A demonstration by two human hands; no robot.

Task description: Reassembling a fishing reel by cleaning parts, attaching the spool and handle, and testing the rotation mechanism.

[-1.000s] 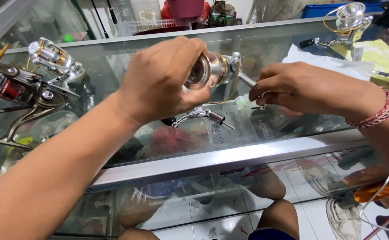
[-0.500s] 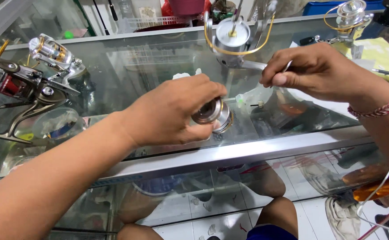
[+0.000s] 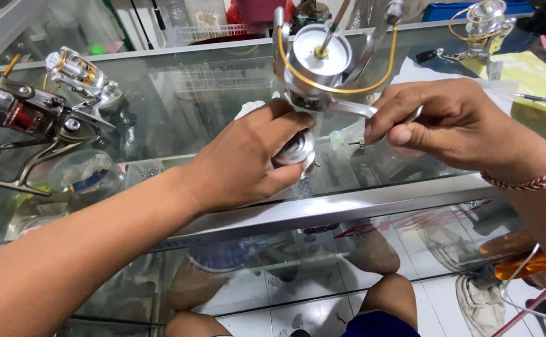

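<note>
My left hand (image 3: 248,159) is closed around a silver spool (image 3: 295,150) that rests just above the glass counter (image 3: 179,106). My right hand (image 3: 454,125) grips the metal arm of a spinning reel body (image 3: 323,59), held upright so its round silver rotor with a gold bail wire faces me. A small screw-like part (image 3: 357,143) pokes out beside my right thumb. The spool is apart from the reel body, below and left of it.
Two other fishing reels (image 3: 42,106) lie on the glass at the left, and another reel (image 3: 482,22) stands at the far right by a yellow paper (image 3: 535,75). A metal counter edge (image 3: 323,212) runs in front; shelves show below the glass.
The spool came off the reel: my left hand lowered it toward the glass, while my right hand raised and turned the reel body upright.
</note>
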